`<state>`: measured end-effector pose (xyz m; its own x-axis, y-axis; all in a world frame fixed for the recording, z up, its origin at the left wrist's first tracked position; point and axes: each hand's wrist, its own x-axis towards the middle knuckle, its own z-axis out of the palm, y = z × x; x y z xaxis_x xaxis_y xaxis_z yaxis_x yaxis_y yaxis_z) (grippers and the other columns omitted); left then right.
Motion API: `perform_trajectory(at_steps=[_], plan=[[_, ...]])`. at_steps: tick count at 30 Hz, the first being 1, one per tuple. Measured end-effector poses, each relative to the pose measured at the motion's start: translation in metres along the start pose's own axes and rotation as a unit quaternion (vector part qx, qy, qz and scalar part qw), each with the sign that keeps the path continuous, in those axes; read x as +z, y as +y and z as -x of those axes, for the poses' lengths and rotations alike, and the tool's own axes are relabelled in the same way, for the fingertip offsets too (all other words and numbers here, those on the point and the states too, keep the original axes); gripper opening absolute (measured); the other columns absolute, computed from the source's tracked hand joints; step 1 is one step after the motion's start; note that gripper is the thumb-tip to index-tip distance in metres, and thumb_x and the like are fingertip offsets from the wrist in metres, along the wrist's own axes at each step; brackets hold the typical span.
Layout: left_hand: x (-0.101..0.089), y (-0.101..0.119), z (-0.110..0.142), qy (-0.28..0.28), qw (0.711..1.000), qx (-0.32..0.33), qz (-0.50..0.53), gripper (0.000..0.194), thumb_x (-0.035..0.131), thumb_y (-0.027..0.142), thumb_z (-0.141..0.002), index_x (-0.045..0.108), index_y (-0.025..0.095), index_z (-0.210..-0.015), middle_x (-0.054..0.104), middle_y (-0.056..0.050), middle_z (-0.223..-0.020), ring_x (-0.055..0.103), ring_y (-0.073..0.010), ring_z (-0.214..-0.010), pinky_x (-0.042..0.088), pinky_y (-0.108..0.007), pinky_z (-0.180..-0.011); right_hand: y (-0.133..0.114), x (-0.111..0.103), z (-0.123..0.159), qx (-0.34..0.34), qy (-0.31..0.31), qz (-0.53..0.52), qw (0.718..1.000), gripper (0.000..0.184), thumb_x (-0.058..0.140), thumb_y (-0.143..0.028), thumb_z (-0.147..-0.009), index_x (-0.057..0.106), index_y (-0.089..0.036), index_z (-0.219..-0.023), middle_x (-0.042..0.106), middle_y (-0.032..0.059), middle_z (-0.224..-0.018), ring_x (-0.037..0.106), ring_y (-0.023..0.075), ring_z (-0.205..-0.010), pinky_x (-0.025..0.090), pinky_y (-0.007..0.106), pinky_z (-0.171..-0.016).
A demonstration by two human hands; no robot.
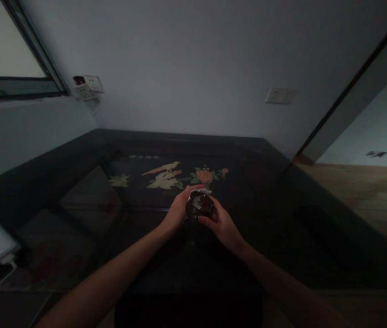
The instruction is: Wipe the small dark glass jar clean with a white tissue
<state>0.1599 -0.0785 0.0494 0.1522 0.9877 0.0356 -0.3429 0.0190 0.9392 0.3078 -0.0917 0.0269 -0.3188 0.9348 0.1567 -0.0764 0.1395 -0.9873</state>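
Both hands cup a small dark round object over the black table.

The left hand (177, 210) and right hand (221, 224) curl around the object (199, 205), which looks glossy, rigid, light, possibly slippery; gripping its sides seems safest. A painted bird and flowers (171, 175) lie just beyond.

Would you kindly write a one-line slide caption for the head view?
Both hands, left hand and right hand, hold a small dark round object over a dark table.
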Motion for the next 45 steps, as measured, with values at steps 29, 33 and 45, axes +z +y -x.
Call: perform_trajectory(at_steps=[29,33,45], plan=[[0.018,-0.014,0.013,0.013,0.981,-0.089,0.171,0.049,0.060,0.021,-0.078,0.050,0.021,-0.126,0.060,-0.006,-0.125,0.054,-0.0235,-0.115,0.039,-0.036,-0.101,0.003,-0.012,-0.014,0.004,0.151,-0.059,0.987,0.051,0.073,-0.039,-0.066,0.056,-0.019,-0.110,0.063,0.0111,-0.113,0.059,0.0263,-0.104,0.042,0.046,-0.095],[0.020,-0.010,0.010,0.029,0.963,-0.157,0.216,0.031,0.045,0.025,-0.086,0.059,0.011,-0.110,0.069,-0.012,-0.103,0.063,-0.0244,-0.100,0.045,-0.038,-0.094,0.004,-0.013,-0.016,0.006,0.162,-0.070,0.984,0.058,0.076,-0.039,-0.062,0.055,-0.018,-0.111,0.062,0.0122,-0.114,0.058,0.0270,-0.106,0.042,0.046,-0.096],[0.014,-0.004,0.006,0.026,0.957,-0.164,0.239,0.026,0.044,0.023,-0.082,0.062,0.010,-0.097,0.069,-0.013,-0.097,0.064,-0.0257,-0.096,0.047,-0.040,-0.090,0.005,-0.017,-0.016,0.005,0.088,0.024,0.996,0.084,0.079,-0.031,-0.058,0.039,-0.023,-0.131,0.052,0.0109,-0.127,0.052,0.0250,-0.115,0.039,0.044,-0.100]])
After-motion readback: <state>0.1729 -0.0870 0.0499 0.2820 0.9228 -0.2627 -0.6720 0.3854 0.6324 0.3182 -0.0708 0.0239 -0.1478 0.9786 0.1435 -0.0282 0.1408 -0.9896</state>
